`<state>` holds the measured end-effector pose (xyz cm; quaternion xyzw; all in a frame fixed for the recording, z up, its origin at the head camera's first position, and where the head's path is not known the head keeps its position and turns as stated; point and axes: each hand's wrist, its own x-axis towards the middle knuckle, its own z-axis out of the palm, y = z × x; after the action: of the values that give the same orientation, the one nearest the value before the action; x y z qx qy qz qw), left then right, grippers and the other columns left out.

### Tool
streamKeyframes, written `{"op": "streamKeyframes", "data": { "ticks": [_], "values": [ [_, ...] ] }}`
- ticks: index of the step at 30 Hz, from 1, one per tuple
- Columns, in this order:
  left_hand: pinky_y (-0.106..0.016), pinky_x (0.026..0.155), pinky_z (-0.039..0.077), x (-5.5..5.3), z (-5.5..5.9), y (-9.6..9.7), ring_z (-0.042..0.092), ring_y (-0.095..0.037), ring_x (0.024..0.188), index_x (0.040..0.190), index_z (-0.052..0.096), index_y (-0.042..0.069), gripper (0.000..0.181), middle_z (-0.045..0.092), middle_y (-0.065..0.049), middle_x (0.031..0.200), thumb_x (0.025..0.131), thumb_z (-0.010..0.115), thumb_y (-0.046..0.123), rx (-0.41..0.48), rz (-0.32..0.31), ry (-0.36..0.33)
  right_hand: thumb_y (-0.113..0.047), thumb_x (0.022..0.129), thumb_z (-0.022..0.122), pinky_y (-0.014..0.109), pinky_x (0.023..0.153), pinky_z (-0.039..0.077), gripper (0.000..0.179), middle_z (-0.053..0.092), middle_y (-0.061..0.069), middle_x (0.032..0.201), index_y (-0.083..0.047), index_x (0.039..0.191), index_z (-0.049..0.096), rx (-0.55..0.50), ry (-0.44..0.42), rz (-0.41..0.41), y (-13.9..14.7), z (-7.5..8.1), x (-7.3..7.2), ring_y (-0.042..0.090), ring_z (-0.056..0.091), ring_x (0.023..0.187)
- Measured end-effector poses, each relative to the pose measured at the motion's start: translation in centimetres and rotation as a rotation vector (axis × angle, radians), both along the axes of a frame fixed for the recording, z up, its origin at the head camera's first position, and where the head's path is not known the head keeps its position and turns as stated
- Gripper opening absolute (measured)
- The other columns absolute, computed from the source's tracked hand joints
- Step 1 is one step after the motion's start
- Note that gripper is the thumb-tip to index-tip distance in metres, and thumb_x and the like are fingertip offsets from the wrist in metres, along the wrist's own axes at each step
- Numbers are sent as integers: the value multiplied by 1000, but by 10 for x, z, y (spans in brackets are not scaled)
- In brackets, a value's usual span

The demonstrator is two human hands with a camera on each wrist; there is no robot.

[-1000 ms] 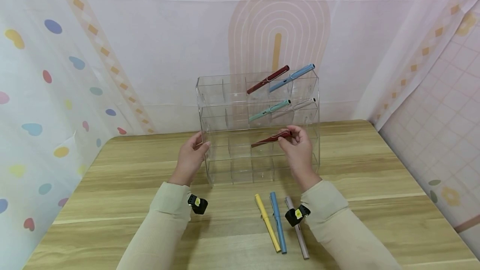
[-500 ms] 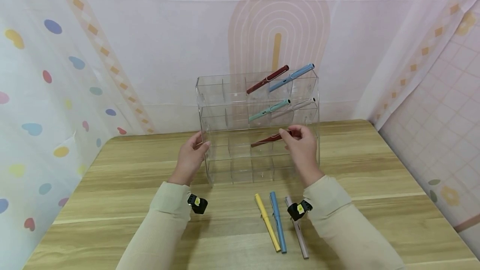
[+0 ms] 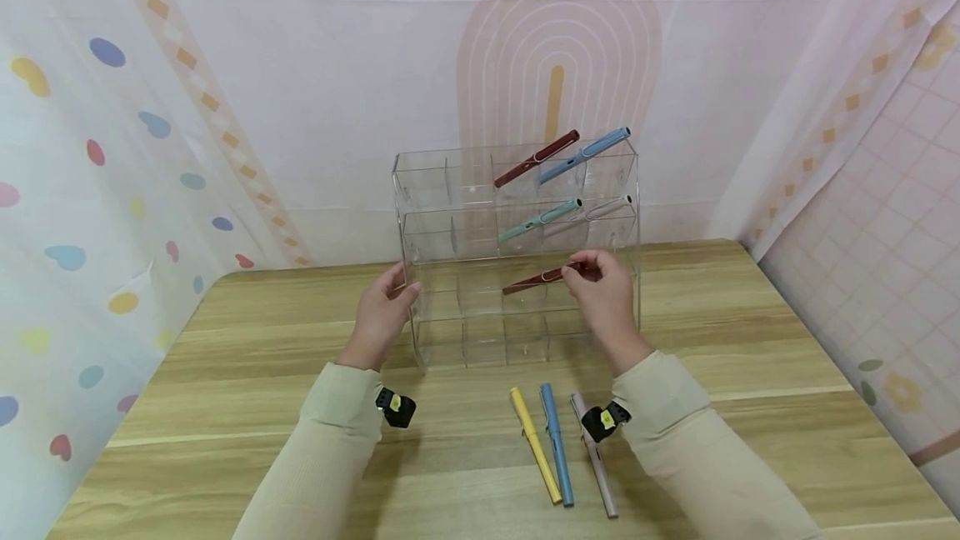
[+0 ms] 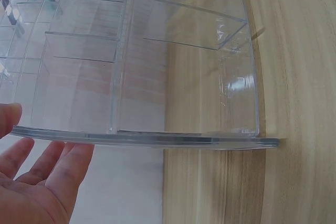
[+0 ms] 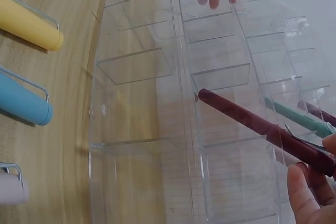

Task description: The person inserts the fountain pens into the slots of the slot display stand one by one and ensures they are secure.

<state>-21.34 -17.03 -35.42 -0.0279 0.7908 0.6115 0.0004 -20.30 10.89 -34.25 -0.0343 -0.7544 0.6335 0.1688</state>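
A clear acrylic pen rack (image 3: 480, 261) with tiers of compartments stands upright on the table. At its left side, my left hand (image 3: 381, 317) holds the edge of the side panel (image 4: 194, 140), thumb on one face and fingers on the other. My right hand (image 3: 603, 298) pinches a dark red pen (image 5: 236, 114) near its capped end. That pen leans in the third tier down, its lower tip at the front of a compartment. Above it, a second dark red pen (image 3: 536, 159), a light blue pen (image 3: 585, 155), a mint pen (image 3: 540, 220) and a pale pen (image 3: 588, 215) lean in the upper tiers.
In front of the rack, a yellow pen (image 3: 535, 444), a blue pen (image 3: 557, 444) and a pale mauve pen (image 3: 600, 473) lie on the wooden table (image 3: 262, 407). A patterned curtain (image 3: 337, 107) hangs behind the rack.
My right hand has shifted slightly to the right along the dark red pen, and its forearm has moved right too. The left hand and the rack stay where they were.
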Motion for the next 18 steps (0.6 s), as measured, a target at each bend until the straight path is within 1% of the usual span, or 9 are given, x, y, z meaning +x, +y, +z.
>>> {"op": "streamKeyframes", "data": {
  "ticks": [5,9,13,15,18],
  "values": [
    [-48,103,41,0,-1,0,42,-31,132,150,31,5,53,43,-17,145,101,49,13,-11,2,7,4,85,63,12,63,45,15,62,12,93,8,100,63,22,29,8,1,-2,0,4,52,76],
    [-48,103,42,0,-2,0,43,-32,132,150,31,5,53,43,-17,145,101,49,14,-16,3,8,3,86,63,12,66,44,17,62,14,96,7,102,63,31,31,18,1,-2,1,7,53,80],
    [-48,102,42,1,-3,0,43,-31,132,151,30,7,54,43,-17,146,101,49,15,-19,3,1,-1,88,65,11,71,45,25,61,17,108,4,112,61,18,18,51,5,0,5,17,57,94],
    [-47,102,42,1,-3,0,43,-31,132,151,30,7,54,42,-17,146,101,49,15,-19,4,-2,-4,89,65,11,74,45,30,58,17,115,2,118,58,8,8,67,8,1,9,21,56,103],
    [-47,102,43,1,-3,1,43,-31,131,151,31,7,54,42,-17,146,101,50,15,-14,8,-3,-7,91,65,12,76,46,33,55,15,119,1,121,55,-10,-1,73,14,0,16,22,53,107]
  ]
}}
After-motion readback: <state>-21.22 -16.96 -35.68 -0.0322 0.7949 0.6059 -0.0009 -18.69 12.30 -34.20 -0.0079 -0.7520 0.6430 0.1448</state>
